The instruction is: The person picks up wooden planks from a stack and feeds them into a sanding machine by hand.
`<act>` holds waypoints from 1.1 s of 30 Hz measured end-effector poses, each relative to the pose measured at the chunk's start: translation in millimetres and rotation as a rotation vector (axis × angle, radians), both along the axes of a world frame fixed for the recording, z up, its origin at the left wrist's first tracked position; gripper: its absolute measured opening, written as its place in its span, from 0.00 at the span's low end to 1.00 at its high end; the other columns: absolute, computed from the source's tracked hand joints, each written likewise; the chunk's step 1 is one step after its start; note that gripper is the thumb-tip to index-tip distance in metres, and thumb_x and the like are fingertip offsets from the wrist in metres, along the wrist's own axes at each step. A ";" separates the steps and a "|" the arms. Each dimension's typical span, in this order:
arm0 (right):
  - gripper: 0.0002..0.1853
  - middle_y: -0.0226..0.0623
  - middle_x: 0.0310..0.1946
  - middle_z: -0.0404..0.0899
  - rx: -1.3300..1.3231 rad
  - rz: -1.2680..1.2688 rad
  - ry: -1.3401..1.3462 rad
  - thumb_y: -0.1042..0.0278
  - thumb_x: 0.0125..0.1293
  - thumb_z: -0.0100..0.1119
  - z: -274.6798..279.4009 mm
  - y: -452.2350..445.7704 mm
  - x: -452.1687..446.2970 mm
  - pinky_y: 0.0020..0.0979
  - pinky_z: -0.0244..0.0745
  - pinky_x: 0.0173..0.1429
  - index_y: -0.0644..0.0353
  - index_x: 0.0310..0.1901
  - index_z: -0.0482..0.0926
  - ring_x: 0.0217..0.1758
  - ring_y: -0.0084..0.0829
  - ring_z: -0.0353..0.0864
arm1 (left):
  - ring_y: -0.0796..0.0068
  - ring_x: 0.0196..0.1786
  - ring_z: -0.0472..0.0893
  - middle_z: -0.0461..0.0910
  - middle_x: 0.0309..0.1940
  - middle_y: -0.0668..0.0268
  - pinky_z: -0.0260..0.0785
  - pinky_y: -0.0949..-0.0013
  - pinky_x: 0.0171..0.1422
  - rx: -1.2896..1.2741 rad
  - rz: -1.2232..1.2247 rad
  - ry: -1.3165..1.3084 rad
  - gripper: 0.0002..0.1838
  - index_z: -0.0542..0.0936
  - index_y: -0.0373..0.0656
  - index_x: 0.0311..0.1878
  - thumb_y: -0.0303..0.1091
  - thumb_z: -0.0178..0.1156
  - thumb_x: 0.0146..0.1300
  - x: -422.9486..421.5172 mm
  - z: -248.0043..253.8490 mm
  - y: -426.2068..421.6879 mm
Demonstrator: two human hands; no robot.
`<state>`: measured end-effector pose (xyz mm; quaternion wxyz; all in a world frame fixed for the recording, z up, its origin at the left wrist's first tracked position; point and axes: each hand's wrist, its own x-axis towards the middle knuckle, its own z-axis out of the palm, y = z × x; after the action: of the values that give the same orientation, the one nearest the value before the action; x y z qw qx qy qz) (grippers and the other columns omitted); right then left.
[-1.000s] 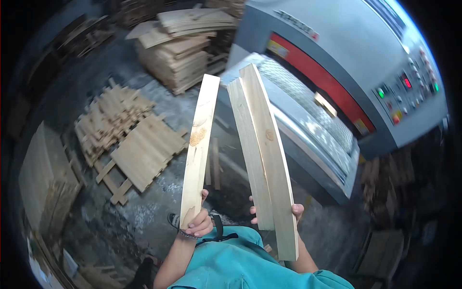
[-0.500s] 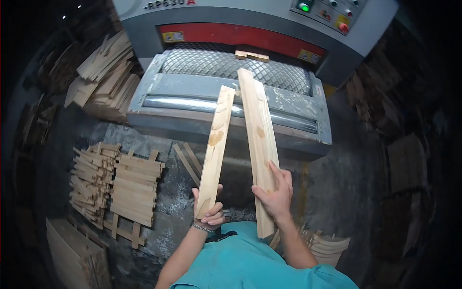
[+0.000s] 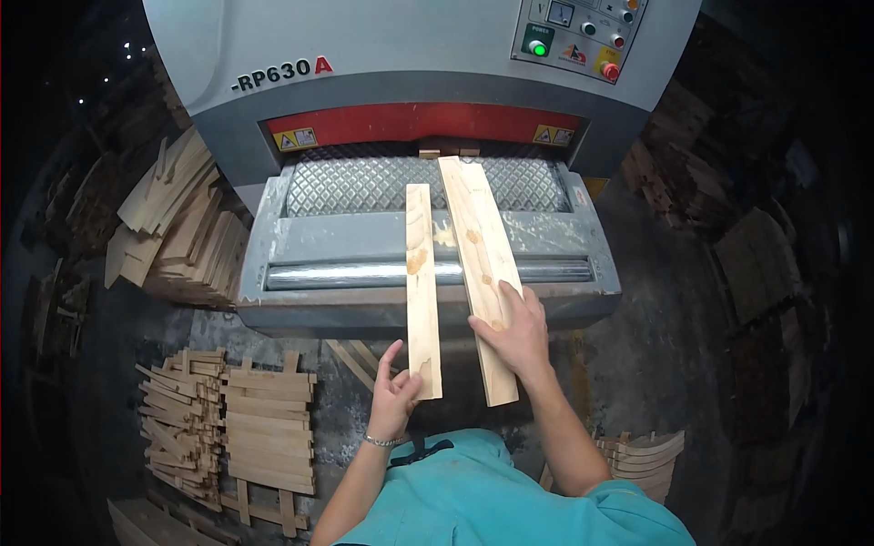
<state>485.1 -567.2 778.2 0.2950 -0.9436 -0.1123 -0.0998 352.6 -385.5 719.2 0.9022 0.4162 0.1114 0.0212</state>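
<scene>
Near the lower end of a narrow wooden strip (image 3: 420, 291), my left hand (image 3: 393, 400) grips its edge, with the index finger stretched out along the side. That strip bears a brown knot mark and reaches over the front roller (image 3: 346, 275) of the machine. To its right, my right hand (image 3: 517, 335) is closed across a wider wooden board (image 3: 487, 264), thumb on the left side and fingers on the right. A step at its far end looks like two pieces lying together; I cannot tell for sure. Both far ends lie over the machine's diamond-patterned conveyor belt (image 3: 350, 182).
A grey machine (image 3: 364, 55) with a red strip stands ahead, a small wooden piece (image 3: 430, 154) at its opening. A control panel (image 3: 578, 36) shows a lit green button. Wood stacks (image 3: 182, 227) stand left; slats (image 3: 269, 428) lie on the floor, curved pieces (image 3: 648, 464) at right.
Both hands have moved the wood forward onto the machine bed. The left fingers have loosened from around the strip's end. The small wooden piece has travelled into the opening. The view has shifted.
</scene>
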 end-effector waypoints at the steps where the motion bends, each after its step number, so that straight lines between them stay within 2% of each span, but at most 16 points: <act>1: 0.36 0.57 0.60 0.69 0.066 0.053 -0.025 0.52 0.51 0.71 -3.3 -4.5 5.2 0.45 0.65 0.67 0.61 0.61 0.74 0.62 0.56 0.69 | 0.69 0.56 0.79 0.76 0.55 0.56 0.75 0.68 0.59 0.078 -0.030 -0.024 0.34 0.58 0.38 0.72 0.26 0.60 0.65 0.2 3.1 5.3; 3: 0.33 0.57 0.61 0.70 0.154 0.105 -0.010 0.55 0.53 0.70 -7.6 -16.7 11.3 0.45 0.63 0.69 0.62 0.59 0.75 0.66 0.56 0.67 | 0.70 0.59 0.77 0.75 0.56 0.55 0.71 0.69 0.64 0.189 -0.107 -0.038 0.42 0.54 0.39 0.74 0.18 0.64 0.59 5.0 8.6 15.8; 5: 0.27 0.56 0.63 0.70 0.186 0.117 0.002 0.59 0.56 0.69 -9.2 -20.0 11.3 0.45 0.60 0.72 0.62 0.57 0.78 0.70 0.56 0.63 | 0.73 0.59 0.76 0.73 0.58 0.55 0.70 0.70 0.64 0.189 -0.168 -0.084 0.42 0.51 0.40 0.76 0.19 0.62 0.62 14.2 4.0 22.6; 8: 0.26 0.57 0.64 0.69 0.161 0.113 -0.028 0.60 0.57 0.69 -19.8 -19.5 18.2 0.44 0.58 0.73 0.61 0.56 0.79 0.72 0.52 0.62 | 0.75 0.59 0.75 0.73 0.59 0.55 0.70 0.71 0.64 0.213 -0.234 -0.099 0.42 0.49 0.40 0.76 0.20 0.60 0.64 38.9 4.9 26.8; 12: 0.25 0.56 0.63 0.70 0.165 0.072 -0.046 0.59 0.57 0.69 -20.7 -6.2 24.6 0.45 0.58 0.73 0.61 0.55 0.80 0.72 0.53 0.62 | 0.76 0.59 0.74 0.71 0.60 0.54 0.69 0.73 0.63 0.203 -0.296 -0.123 0.41 0.48 0.40 0.77 0.21 0.59 0.65 69.4 1.0 27.3; 13: 0.25 0.56 0.63 0.70 0.163 0.066 -0.056 0.59 0.57 0.69 -22.6 -1.9 24.8 0.45 0.58 0.73 0.61 0.56 0.80 0.72 0.53 0.62 | 0.77 0.50 0.79 0.76 0.55 0.55 0.74 0.74 0.54 0.203 -0.241 -0.154 0.41 0.48 0.41 0.77 0.23 0.59 0.66 74.6 -0.9 23.3; 16: 0.26 0.54 0.63 0.71 0.098 0.027 -0.069 0.58 0.57 0.69 -18.0 7.4 29.2 0.45 0.58 0.72 0.60 0.56 0.80 0.71 0.52 0.63 | 0.79 0.33 0.81 0.82 0.40 0.60 0.76 0.76 0.40 0.385 -0.380 -0.017 0.44 0.47 0.44 0.77 0.30 0.63 0.66 80.2 20.1 33.4; 17: 0.26 0.54 0.63 0.71 0.085 0.016 -0.067 0.58 0.57 0.69 -17.8 9.1 34.2 0.45 0.57 0.73 0.59 0.56 0.80 0.71 0.52 0.63 | 0.85 0.18 0.71 0.77 0.20 0.68 0.68 0.75 0.24 0.625 -0.418 0.040 0.46 0.48 0.45 0.78 0.33 0.66 0.63 80.1 40.7 36.6; 20: 0.26 0.50 0.65 0.70 0.080 0.024 -0.029 0.53 0.60 0.65 -23.8 8.2 46.5 0.47 0.52 0.73 0.56 0.58 0.79 0.73 0.48 0.61 | 0.85 0.15 0.68 0.72 0.12 0.70 0.63 0.75 0.22 1.025 -0.366 -0.107 0.48 0.52 0.43 0.76 0.38 0.70 0.58 97.6 33.8 46.0; 21: 0.26 0.49 0.66 0.69 0.081 0.040 -0.015 0.51 0.61 0.63 -25.0 9.0 52.4 0.48 0.49 0.73 0.55 0.59 0.79 0.73 0.47 0.60 | 0.82 0.14 0.68 0.70 0.10 0.66 0.62 0.73 0.23 1.095 -0.355 -0.108 0.47 0.55 0.41 0.75 0.39 0.71 0.57 102.9 38.0 47.3; 24: 0.26 0.50 0.67 0.68 0.034 0.012 -0.016 0.52 0.63 0.60 -23.4 19.4 65.7 0.51 0.48 0.73 0.55 0.60 0.77 0.73 0.45 0.61 | 0.64 0.17 0.76 0.74 0.13 0.57 0.70 0.63 0.29 1.200 -0.332 -0.119 0.48 0.54 0.35 0.74 0.45 0.69 0.58 124.4 38.2 49.5; 25: 0.26 0.50 0.67 0.66 0.005 0.002 -0.013 0.53 0.64 0.58 -19.9 23.6 70.9 0.52 0.47 0.73 0.55 0.61 0.77 0.73 0.45 0.61 | 0.59 0.20 0.78 0.75 0.15 0.55 0.70 0.61 0.31 1.183 -0.342 -0.135 0.47 0.52 0.32 0.74 0.43 0.68 0.60 132.4 40.3 51.6; 28: 0.26 0.50 0.67 0.66 0.016 -0.020 -0.022 0.52 0.64 0.58 -24.5 28.6 74.0 0.52 0.46 0.73 0.56 0.61 0.77 0.73 0.45 0.61 | 0.57 0.22 0.78 0.75 0.17 0.53 0.70 0.60 0.32 1.102 -0.351 -0.106 0.47 0.50 0.32 0.74 0.41 0.67 0.60 139.3 42.2 51.6; 30: 0.25 0.49 0.67 0.67 -0.029 -0.050 -0.023 0.53 0.65 0.57 -26.8 28.3 68.4 0.53 0.45 0.73 0.56 0.61 0.77 0.73 0.43 0.61 | 0.47 0.31 0.81 0.79 0.24 0.46 0.72 0.54 0.39 1.157 -0.322 -0.145 0.45 0.50 0.32 0.73 0.39 0.65 0.61 137.0 26.9 46.9; 32: 0.25 0.48 0.68 0.67 -0.091 -0.085 0.004 0.53 0.65 0.57 -22.4 32.9 66.9 0.54 0.45 0.73 0.55 0.61 0.77 0.74 0.42 0.60 | 0.55 0.25 0.80 0.77 0.20 0.51 0.72 0.59 0.35 1.238 -0.285 -0.177 0.45 0.52 0.32 0.73 0.41 0.66 0.61 141.1 22.9 47.6; 33: 0.24 0.48 0.66 0.68 -0.114 -0.068 -0.035 0.54 0.65 0.57 -22.5 33.7 74.9 0.56 0.46 0.73 0.56 0.60 0.77 0.73 0.41 0.61 | 0.48 0.31 0.82 0.80 0.25 0.47 0.73 0.56 0.38 1.347 -0.254 -0.190 0.45 0.52 0.31 0.72 0.42 0.66 0.61 150.6 16.6 48.2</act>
<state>560.0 -533.5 755.7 0.2352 -0.9602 -0.0910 -0.1198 503.2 -337.3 735.8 0.4486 0.8919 -0.0553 0.0166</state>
